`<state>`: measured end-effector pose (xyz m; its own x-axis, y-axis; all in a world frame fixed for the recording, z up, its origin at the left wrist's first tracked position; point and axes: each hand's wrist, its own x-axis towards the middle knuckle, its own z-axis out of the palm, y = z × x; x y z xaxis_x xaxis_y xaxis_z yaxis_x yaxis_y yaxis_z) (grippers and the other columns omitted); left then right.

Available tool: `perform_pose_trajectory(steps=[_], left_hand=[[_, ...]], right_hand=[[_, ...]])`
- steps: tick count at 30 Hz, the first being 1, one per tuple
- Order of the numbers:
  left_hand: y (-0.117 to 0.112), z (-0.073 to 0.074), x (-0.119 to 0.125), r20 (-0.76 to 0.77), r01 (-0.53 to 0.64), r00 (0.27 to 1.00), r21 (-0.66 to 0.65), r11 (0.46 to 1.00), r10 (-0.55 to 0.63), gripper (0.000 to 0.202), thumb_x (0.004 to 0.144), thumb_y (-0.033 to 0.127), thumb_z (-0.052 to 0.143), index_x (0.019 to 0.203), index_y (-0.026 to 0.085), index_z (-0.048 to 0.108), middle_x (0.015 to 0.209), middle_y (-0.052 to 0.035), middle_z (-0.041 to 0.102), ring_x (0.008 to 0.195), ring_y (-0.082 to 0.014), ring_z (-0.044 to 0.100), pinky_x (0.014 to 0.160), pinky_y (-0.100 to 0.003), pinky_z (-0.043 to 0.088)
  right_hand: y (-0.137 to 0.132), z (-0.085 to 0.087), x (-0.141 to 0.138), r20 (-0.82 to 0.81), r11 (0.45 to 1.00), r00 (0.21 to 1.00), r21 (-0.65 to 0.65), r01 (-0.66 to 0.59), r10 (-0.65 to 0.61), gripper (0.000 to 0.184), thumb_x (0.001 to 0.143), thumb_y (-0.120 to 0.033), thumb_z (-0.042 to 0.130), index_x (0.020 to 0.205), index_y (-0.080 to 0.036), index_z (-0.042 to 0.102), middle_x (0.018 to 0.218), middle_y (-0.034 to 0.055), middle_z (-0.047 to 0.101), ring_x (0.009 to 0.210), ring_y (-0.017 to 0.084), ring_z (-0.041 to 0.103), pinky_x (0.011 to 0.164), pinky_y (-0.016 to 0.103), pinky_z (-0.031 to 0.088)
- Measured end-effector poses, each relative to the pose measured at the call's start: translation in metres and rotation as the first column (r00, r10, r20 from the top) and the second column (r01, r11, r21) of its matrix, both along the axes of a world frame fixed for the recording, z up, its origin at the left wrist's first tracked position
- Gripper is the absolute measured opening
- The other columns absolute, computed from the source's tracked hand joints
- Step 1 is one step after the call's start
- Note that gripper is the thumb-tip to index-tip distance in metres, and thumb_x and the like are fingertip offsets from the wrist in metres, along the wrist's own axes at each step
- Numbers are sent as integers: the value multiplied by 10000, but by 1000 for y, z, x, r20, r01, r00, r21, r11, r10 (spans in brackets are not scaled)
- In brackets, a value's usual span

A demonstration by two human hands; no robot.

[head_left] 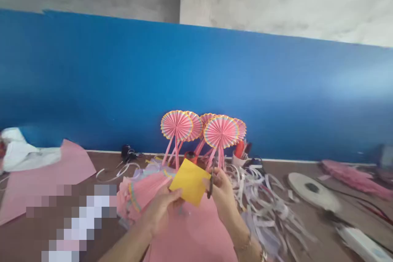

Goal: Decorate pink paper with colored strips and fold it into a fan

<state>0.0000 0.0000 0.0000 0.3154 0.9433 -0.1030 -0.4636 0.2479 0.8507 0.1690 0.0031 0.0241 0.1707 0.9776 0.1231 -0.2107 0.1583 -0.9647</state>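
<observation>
A square of yellow paper (188, 182) is tilted in front of me over pink sheets. My left hand (167, 198) pinches its lower left corner, thumb on top. At the paper's right edge, my right hand (221, 188) is closed around dark scissors (210, 183), blurred and partly hidden by the fingers. Fingertips of that hand also reach the paper's edge. Below both hands lies a large pink sheet (190, 237). Just left of it are pleated pink pieces (147, 190) with a coloured border.
Several pink pleated rosettes (221, 132) stand against the blue panel (123, 77). A cup (238, 159) holds tools. Curled white strips (260, 200) heap up on the right, near a white reel (313, 191) and a white power strip (365, 243). Pink paper (46, 176) lies left.
</observation>
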Motion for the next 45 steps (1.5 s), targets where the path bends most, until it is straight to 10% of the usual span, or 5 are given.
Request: perform_pose_trajectory(steps=[10,22,45], left_hand=[[5,6,-4,-188,-352,918,24,936,350,391,595,407,743,869,134,693,875,-94,735,847,-264,680,758,-337,522],[20,21,-25,-255,-588,754,149,795,605,301,673,420,664,848,175,677,835,-56,729,808,-224,677,651,-263,510],[24,5,-27,-273,-516,792,180,838,546,378,700,465,671,907,149,678,889,-79,720,859,-236,662,704,-284,515]], right_hand=[[6,-18,1,326,1000,945,25,3,-11,248,669,-293,637,866,-182,535,569,-56,490,493,90,416,441,200,320],[5,-12,32,485,855,707,-347,-384,515,419,657,-469,707,908,-163,567,572,-53,523,455,59,408,413,176,321],[-1,-8,19,497,868,715,-341,-361,492,290,688,-352,677,877,-155,577,535,-32,599,469,105,569,417,173,358]])
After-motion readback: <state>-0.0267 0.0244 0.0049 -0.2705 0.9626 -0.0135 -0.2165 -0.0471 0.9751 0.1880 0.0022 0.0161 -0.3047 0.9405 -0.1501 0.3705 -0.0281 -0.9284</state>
